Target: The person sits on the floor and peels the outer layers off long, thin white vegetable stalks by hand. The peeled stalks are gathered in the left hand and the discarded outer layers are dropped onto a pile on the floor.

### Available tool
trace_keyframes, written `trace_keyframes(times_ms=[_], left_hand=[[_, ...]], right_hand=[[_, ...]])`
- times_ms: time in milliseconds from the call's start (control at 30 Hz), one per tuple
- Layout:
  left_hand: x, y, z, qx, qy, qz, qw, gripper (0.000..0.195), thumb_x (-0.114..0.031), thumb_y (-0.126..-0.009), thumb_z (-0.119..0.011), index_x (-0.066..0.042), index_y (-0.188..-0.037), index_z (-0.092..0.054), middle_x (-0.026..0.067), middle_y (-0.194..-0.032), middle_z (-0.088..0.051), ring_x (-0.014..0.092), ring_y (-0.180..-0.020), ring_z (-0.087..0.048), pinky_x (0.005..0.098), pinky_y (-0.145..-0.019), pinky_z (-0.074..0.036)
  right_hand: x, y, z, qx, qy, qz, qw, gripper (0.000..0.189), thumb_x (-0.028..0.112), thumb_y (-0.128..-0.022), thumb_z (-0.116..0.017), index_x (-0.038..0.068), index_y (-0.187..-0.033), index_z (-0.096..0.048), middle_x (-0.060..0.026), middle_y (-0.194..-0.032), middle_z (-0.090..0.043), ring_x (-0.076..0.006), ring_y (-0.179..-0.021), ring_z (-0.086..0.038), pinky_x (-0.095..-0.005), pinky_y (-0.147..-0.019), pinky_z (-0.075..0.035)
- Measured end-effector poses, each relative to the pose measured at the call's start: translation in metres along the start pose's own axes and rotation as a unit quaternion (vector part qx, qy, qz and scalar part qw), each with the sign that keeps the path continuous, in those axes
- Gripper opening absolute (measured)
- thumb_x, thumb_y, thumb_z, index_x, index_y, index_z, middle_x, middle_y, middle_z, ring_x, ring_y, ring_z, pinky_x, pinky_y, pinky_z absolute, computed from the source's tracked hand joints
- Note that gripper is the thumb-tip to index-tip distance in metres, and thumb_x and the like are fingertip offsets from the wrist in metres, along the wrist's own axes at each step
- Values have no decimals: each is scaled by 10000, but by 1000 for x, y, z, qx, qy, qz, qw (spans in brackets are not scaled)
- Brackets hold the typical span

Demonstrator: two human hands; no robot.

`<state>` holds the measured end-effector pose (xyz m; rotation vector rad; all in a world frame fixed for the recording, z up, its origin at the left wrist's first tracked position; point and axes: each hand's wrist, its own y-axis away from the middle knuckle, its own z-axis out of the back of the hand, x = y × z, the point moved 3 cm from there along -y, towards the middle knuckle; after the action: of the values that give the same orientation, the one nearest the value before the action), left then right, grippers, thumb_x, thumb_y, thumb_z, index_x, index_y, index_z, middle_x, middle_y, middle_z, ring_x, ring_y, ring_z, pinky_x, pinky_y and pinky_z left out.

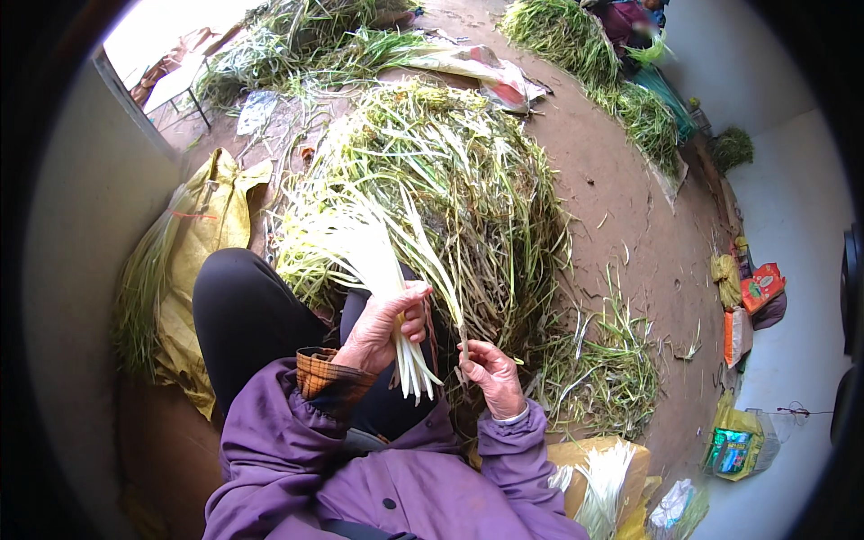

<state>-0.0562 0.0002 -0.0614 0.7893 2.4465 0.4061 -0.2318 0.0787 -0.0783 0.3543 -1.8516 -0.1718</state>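
Observation:
My left hand (388, 324) is closed around a bunch of pale, blanched stalks (368, 253), possibly garlic chives. Their white cut-looking ends stick out below my fist, and the yellowish leaves fan out above it. Between the thumb and fingers of my right hand (491, 376) is the base of a single yellow-green stalk (453, 297), with dull outer skin near its foot. In front of my knees lies a large heap of uncleaned stalks (466, 196), with brown, withered leaves mixed in. Both hands are above its near edge, close to my lap.
Loose trimmings (601, 378) lie on the earthen floor to the right. A bundle of white stalks (604, 482) rests by a cardboard-coloured block. At left, a tied green bundle (152, 283) leans on a yellow sack (216, 229). Another person (624, 27) sits behind more heaps at back right.

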Motion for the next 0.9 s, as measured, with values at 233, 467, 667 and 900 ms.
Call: trace_keyframes(times_ms=[233, 467, 667, 900], left_hand=[[-6, -3, 10, -18, 25, -25, 999, 165, -103, -844, -554, -7, -973, -515, -50, -565, -344, 50, -452, -340, 210, -432, -317], [4, -8, 16, -23, -21, 26, 999, 247, -140, -856, -547, 13, -1043, -499, -46, -593, -358, 56, -466, -347, 213, -457, -331], [6, -8, 18, 37, -19, 80, 996, 272, -154, -828, -576, -2, -1041, -503, -36, -599, -365, 64, -474, -360, 225, -462, -337], [5, -7, 17, 3, -72, 48, 996, 215, -177, -814, -596, -38, -955, -513, -35, -600, -384, 69, -473, -368, 224, -457, -340]], right_hand=[[-7, 3, -5, 7, -12, -7, 1000, 273, 77, -825, -617, 12, -1083, -557, 28, -862, -555, -38, -759, -486, -169, -695, -395], [-7, 1, -8, 21, 7, 1, 1000, 257, 74, -810, -631, 6, -1050, -570, 0, -883, -591, -59, -767, -532, -181, -701, -423], [-10, -1, -12, 29, 7, -22, 999, 232, 67, -825, -612, 10, -1046, -573, 16, -888, -584, -48, -799, -521, -171, -708, -406], [8, -14, -27, -33, 111, 18, 993, 315, 124, -809, -649, 13, -1069, -511, 18, -837, -536, -40, -725, -477, -190, -661, -417]])
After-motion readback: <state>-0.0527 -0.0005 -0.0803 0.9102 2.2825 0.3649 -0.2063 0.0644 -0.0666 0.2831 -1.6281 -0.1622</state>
